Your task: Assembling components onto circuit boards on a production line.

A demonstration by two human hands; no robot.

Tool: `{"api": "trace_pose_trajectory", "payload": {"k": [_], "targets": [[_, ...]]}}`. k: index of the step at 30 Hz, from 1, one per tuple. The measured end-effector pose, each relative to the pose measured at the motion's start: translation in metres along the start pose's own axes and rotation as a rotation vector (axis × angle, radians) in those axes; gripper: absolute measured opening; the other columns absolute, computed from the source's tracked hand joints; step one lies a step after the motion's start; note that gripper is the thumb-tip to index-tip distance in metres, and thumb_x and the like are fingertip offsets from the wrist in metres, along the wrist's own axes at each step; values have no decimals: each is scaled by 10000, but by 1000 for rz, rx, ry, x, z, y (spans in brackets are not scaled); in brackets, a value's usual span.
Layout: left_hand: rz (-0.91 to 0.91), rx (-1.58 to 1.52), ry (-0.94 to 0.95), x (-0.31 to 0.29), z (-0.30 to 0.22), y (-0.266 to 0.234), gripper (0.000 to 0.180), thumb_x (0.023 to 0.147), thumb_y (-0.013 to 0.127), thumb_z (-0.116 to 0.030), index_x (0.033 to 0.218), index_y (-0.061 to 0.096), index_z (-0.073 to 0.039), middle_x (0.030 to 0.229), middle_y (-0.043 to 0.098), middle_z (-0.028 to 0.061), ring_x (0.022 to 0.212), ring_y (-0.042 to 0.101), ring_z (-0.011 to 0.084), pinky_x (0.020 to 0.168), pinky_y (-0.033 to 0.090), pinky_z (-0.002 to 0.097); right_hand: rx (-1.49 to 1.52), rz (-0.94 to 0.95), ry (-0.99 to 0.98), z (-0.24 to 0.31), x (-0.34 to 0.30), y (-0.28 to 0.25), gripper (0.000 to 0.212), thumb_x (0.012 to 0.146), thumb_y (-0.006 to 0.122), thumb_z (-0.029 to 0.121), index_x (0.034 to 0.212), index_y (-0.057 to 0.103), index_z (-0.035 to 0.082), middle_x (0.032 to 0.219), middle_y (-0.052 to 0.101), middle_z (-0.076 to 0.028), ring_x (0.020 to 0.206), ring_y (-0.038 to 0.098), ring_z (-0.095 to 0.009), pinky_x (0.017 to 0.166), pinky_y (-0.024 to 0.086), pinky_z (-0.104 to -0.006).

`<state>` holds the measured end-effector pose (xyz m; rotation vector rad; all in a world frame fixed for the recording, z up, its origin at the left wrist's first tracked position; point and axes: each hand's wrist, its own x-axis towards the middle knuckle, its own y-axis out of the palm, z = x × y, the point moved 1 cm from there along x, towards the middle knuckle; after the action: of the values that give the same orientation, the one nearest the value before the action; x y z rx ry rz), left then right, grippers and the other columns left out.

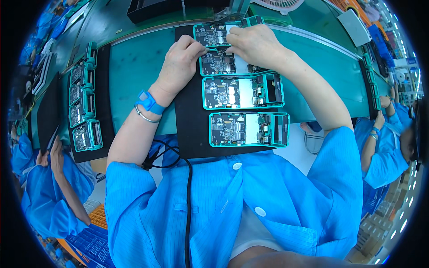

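Several teal-framed electronic devices with exposed circuit boards lie in a column on a black mat (190, 129). My left hand (181, 60) is closed in a pinch at the left edge of the second device (219, 64) from the far end. My right hand (254, 44) reaches over the farthest device (210, 35), its fingertips pinched close to my left ones. Whatever is between the fingers of either hand is too small or hidden to name. Nearer to me lie a third device (221, 93) and the nearest device (228, 129), both untouched. A blue wrist strap (150, 103) circles my left wrist.
At left, another black mat (103, 89) carries a row of similar devices (81, 111); a co-worker's hands (54, 154) are beside it. More devices (371, 82) and another person's hands (382, 109) appear at right. A black tray (154, 9) stands beyond the green table (143, 58). A black cable (188, 201) hangs down my front.
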<state>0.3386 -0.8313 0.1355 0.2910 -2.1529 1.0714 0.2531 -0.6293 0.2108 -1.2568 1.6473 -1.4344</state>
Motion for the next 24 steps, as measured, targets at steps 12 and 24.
{"api": "trace_pose_trajectory", "payload": {"k": [12, 24], "targets": [[4, -16, -16, 0, 0, -2, 102, 827, 718, 7, 906, 667, -33, 889, 573, 94, 792, 635, 277, 679, 526, 368, -5, 39, 82, -3, 4, 4, 243, 896, 683, 330, 953, 695, 94, 935, 665, -43, 801, 705, -227, 662, 555, -358], [20, -30, 6, 0, 2, -2, 114, 836, 706, 47, 924, 661, -9, 904, 580, 100, 801, 648, 262, 684, 541, 336, 95, -105, -180, -25, 12, 10, 244, 861, 724, 281, 822, 576, 91, 807, 569, -45, 711, 631, -259, 604, 478, -389]]}}
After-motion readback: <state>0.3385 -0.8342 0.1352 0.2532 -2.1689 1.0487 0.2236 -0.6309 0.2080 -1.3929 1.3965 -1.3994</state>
